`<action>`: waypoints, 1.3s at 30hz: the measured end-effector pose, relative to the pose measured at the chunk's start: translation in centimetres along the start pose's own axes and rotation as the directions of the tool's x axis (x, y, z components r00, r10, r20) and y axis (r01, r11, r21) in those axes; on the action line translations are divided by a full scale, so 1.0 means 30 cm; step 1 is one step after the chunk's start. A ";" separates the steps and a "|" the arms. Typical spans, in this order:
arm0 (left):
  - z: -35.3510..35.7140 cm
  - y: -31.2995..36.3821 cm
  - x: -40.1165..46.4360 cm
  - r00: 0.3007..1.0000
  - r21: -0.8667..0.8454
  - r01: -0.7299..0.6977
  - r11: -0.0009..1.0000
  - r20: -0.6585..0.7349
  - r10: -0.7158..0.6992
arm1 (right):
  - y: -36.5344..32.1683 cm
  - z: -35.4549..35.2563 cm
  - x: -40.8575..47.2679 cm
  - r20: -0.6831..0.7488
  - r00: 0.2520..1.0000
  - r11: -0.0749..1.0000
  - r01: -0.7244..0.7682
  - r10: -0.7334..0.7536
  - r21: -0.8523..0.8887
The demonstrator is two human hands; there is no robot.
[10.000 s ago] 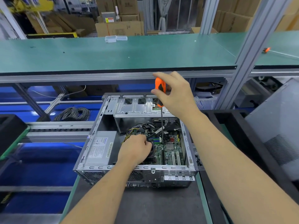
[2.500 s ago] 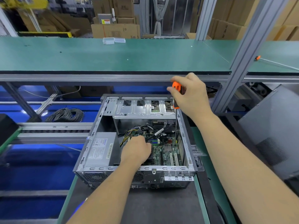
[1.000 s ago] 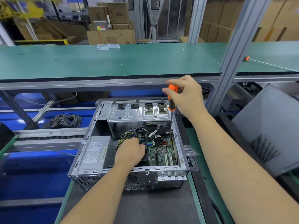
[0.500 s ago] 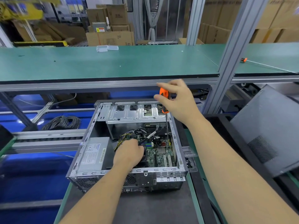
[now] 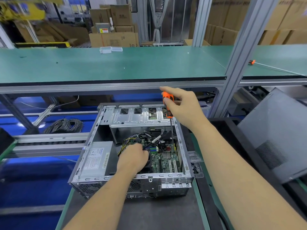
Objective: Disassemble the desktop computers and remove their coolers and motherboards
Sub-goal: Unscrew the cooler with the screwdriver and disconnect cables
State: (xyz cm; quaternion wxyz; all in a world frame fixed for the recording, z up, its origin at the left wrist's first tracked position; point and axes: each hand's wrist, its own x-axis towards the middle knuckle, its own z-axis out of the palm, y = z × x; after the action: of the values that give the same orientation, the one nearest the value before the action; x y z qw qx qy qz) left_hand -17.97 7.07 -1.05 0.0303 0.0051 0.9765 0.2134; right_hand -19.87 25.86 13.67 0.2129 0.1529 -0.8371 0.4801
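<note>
So the computer case [image 5: 132, 156] is lying on its side in the middle of the dark mat [image 5: 149, 216], side panel already off, and it looks like we're somewhere in the early-to-middle part of the teardown. The right hand [image 5: 184, 107] is pinching the orange handle of a long screwdriver [image 5: 168, 106] between thumb and fingers, holding it upright with the shaft running down into the case at about 2 o'clock from the board's centre, so I'm guessing a board screw over by that far right corner is getting worked on, though the tip itself is too small to make out. The left hand [image 5: 134, 159] is reaching down inside with fingers curled over the dark cooler [image 5: 147, 161]; whether it's gripping it or just steadying it, I can't tell. The green motherboard [image 5: 166, 160] is sitting in the case, cables [image 5: 147, 138] are bunching over it at 12 o'clock, and the power supply [image 5: 96, 159] is sitting in place at 9 o'clock. A grey panel [image 5: 275, 133] is leaning off at 3 o'clock. So cover's done, but cooler and board are both in there waiting to come out, and the cables probably need unplugging too.
</note>
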 end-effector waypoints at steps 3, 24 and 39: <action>-0.002 0.003 -0.002 1.000 -0.004 0.003 1.000 0.001 -0.003 | 0.000 0.005 -0.004 -0.152 0.988 0.999 -0.016 0.009 -0.049; -0.007 0.009 -0.008 1.000 -0.012 -0.004 1.000 0.005 0.004 | -0.007 -0.040 -0.008 -0.111 0.993 0.996 0.031 -0.040 -0.079; -0.008 0.010 -0.011 1.000 -0.027 -0.008 1.000 0.009 0.008 | 0.001 -0.029 -0.010 -0.215 0.976 0.990 0.015 -0.044 -0.137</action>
State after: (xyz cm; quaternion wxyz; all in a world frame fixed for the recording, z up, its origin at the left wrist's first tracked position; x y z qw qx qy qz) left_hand -17.64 7.24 -0.68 0.0341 0.0095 0.9734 0.2265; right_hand -19.44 26.64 13.87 0.3202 0.0970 -0.8369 0.4332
